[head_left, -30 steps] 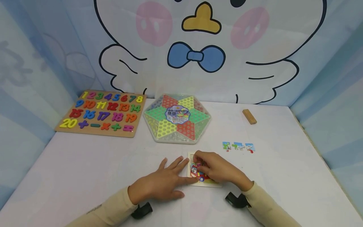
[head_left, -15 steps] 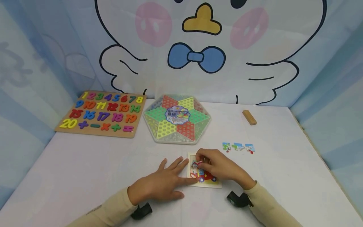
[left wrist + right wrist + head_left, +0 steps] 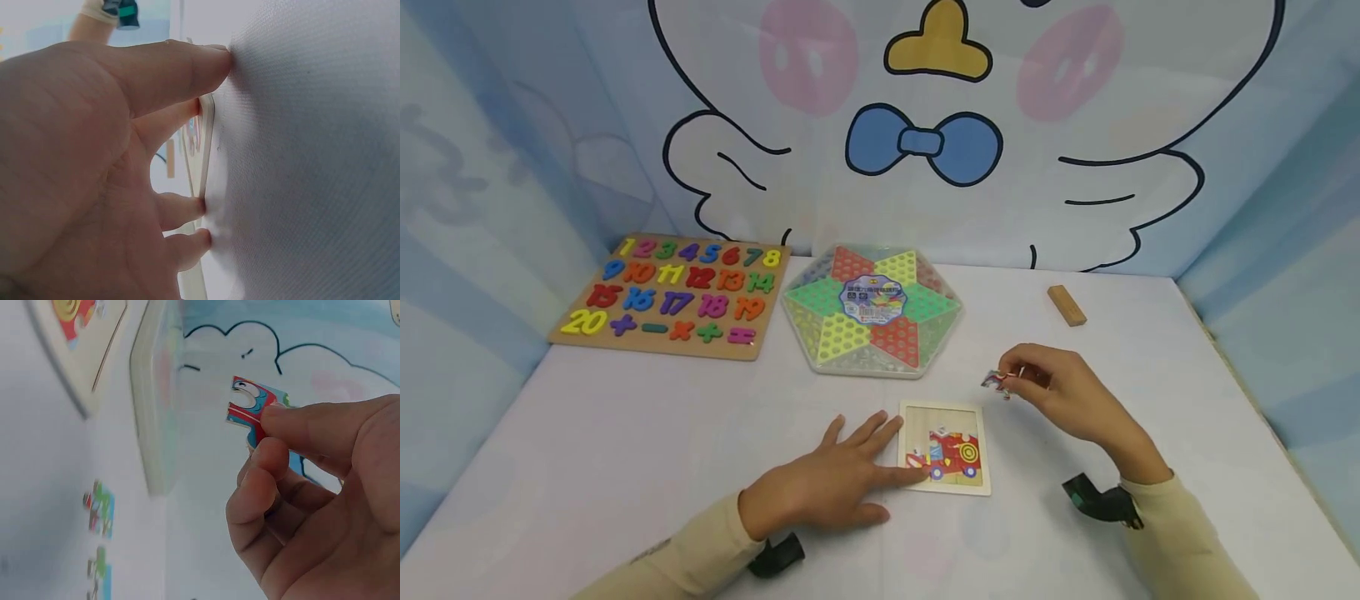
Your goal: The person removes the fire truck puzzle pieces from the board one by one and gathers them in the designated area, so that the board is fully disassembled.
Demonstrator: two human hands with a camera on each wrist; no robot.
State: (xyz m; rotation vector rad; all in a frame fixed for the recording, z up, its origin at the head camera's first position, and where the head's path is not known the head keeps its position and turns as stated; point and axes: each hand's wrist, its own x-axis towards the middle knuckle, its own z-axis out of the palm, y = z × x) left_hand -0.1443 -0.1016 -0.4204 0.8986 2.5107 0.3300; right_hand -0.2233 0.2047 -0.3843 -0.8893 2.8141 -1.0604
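Note:
A small wooden puzzle tray [image 3: 923, 418] lies on the table, with red car pieces [image 3: 957, 454] across its lower part and bare wood above. My left hand [image 3: 823, 483] is spread flat, its fingertips on the table and at the tray's left edge [image 3: 203, 169]. To the upper right of the tray, my right hand [image 3: 1067, 396] pinches a puzzle piece [image 3: 245, 403] between thumb and fingers. That piece is red and blue with a printed eye. Loose puzzle pieces [image 3: 100, 509] lie on the table in the right wrist view; in the head view the right hand mostly covers them.
A number board [image 3: 662, 350] stands at the back left. Beside it lies a hexagonal Chinese checkers set [image 3: 872, 333] under clear plastic. A small wooden block [image 3: 1067, 305] is at the back right. A printed cloth [image 3: 925, 217] rises behind the table.
My right hand has left the tray and moved right and away from me, carrying a puzzle piece. The tray's upper part now shows bare. The left hand stays in place.

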